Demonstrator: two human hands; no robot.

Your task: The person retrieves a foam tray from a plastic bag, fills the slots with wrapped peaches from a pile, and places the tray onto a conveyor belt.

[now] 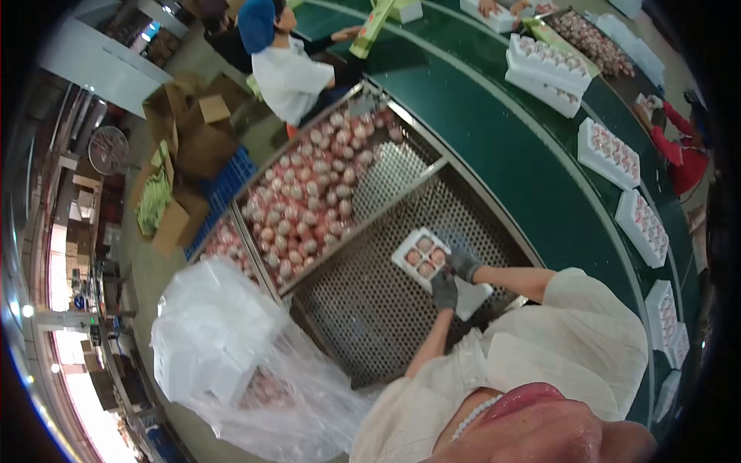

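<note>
A white foam tray (402, 255) with several round pinkish-brown fruits in its cells lies tilted above a perforated metal bin. My left hand (444, 290), in a dark grey glove, closes over the tray's left side. On the opposite side my right hand (464, 265), gloved the same way, is closed at the tray's edge. The two hands nearly touch and cover the middle cells, so any fruit beneath them is hidden. Beyond the tray, a heap of round pink-and-white fruits (301, 193) fills the neighbouring compartment.
Metal dividers (363, 229) split the bin (347, 324). A clear plastic bag (224, 332) bulges at the left. To the right curves a green conveyor (494, 147) carrying filled foam trays (608, 154). A co-worker in a blue cap (285, 77) stands ahead, another in red (683, 154) across the belt.
</note>
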